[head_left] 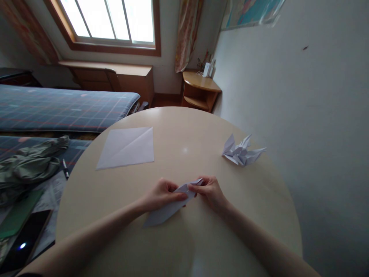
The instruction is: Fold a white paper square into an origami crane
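Note:
A piece of folded white paper (168, 211) is held between my two hands, just above the near middle of the round table (184, 127). My left hand (165, 194) grips its middle, thumb on top and fingers beneath. At the upper right tip of the paper, my right hand (209, 190) pinches it between thumb and fingers. The lower left end of the paper sticks out past my left hand, narrowing to a corner. Some of the fingers under the paper are hidden.
Flat creased paper sheets (127, 148) lie at the table's left. Several folded paper figures (240, 152) sit at the right, near the wall (317, 115). Left of the table are a phone (29, 238), a pen (65, 168), a green folder (21, 215) and crumpled cloth (31, 165).

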Demonstrator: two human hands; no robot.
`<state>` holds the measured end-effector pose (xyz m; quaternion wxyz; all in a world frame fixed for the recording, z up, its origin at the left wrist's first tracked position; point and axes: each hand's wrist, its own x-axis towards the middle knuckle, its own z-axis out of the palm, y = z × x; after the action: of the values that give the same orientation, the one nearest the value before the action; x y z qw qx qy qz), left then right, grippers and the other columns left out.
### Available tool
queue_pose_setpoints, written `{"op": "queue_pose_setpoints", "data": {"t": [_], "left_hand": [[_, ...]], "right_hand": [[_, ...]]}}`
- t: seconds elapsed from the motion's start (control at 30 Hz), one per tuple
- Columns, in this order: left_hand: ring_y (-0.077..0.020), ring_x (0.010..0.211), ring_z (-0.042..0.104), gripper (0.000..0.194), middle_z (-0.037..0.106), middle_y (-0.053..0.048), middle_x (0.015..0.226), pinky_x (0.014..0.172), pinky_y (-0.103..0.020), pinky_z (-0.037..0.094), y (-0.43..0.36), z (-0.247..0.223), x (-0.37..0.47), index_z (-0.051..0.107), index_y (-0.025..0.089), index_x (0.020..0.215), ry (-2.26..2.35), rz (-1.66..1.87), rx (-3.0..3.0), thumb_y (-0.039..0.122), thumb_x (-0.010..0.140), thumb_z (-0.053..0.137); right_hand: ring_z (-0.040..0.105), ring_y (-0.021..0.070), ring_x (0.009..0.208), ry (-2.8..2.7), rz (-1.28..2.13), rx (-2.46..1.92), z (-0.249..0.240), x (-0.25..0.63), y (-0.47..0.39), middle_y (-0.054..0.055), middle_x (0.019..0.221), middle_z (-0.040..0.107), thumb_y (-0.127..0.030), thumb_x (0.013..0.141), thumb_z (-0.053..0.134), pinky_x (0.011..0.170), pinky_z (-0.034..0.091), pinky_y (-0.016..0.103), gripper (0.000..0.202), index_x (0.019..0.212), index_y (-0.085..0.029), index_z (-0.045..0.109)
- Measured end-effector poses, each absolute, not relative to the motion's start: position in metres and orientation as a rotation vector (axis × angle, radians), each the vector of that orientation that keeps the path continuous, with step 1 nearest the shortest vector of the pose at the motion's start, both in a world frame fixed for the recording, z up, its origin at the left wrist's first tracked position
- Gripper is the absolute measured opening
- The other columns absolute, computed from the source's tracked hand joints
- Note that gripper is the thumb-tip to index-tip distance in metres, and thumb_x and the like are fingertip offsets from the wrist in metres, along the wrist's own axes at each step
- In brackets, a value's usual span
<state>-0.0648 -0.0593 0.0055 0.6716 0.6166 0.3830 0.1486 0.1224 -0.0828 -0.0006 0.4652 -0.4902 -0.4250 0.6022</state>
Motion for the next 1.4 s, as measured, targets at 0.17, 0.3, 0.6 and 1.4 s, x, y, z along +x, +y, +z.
{"op": "queue_pose_setpoints", "data": {"t": [0.17,0.3,0.6,1.4], "left_hand": [[-0.0076,0.046,0.046,0.045,0.061,-0.002,0.06,0.041,-0.016,0.027,-0.059,0.008,-0.067,0.071,0.009,0.078,0.824,0.306,1.391,0.052,0.069,0.064],[-0.0072,0.045,0.045,0.046,0.06,-0.002,0.059,0.041,-0.016,0.027,-0.06,0.01,-0.068,0.07,0.008,0.078,0.827,0.293,1.416,0.053,0.07,0.063],[-0.0072,0.045,0.043,0.048,0.057,-0.001,0.057,0.04,-0.016,0.026,-0.06,0.01,-0.069,0.07,0.008,0.076,0.871,0.282,1.491,0.054,0.072,0.06],[-0.0058,0.044,0.031,0.042,0.037,0.004,0.05,0.039,-0.018,0.018,-0.061,0.012,-0.065,0.059,0.01,0.06,0.903,0.226,1.623,0.05,0.074,0.057]], "right_hand": [[0.049,0.0097,0.043,-1.05,1.496,-1.163,-0.007,0.125,-0.083,0.0,0.045,0.059,-0.036,0.056,0.078,0.045,0.035,0.022,0.027,0.048,-0.015,0.062],[0.049,0.0097,0.045,-1.207,1.421,-1.231,-0.009,0.128,-0.083,-0.001,0.047,0.058,-0.04,0.057,0.076,0.045,0.037,0.022,0.03,0.053,-0.014,0.062],[0.058,0.0126,0.057,-1.452,1.155,-1.245,0.008,0.141,-0.082,-0.001,0.068,0.061,-0.037,0.06,0.076,0.053,0.046,0.024,0.03,0.071,-0.019,0.054],[0.05,0.0113,0.052,-1.352,1.299,-1.548,0.02,0.146,-0.081,0.0,0.052,0.061,-0.032,0.049,0.079,0.052,0.038,0.025,0.025,0.05,-0.016,0.061]]}}
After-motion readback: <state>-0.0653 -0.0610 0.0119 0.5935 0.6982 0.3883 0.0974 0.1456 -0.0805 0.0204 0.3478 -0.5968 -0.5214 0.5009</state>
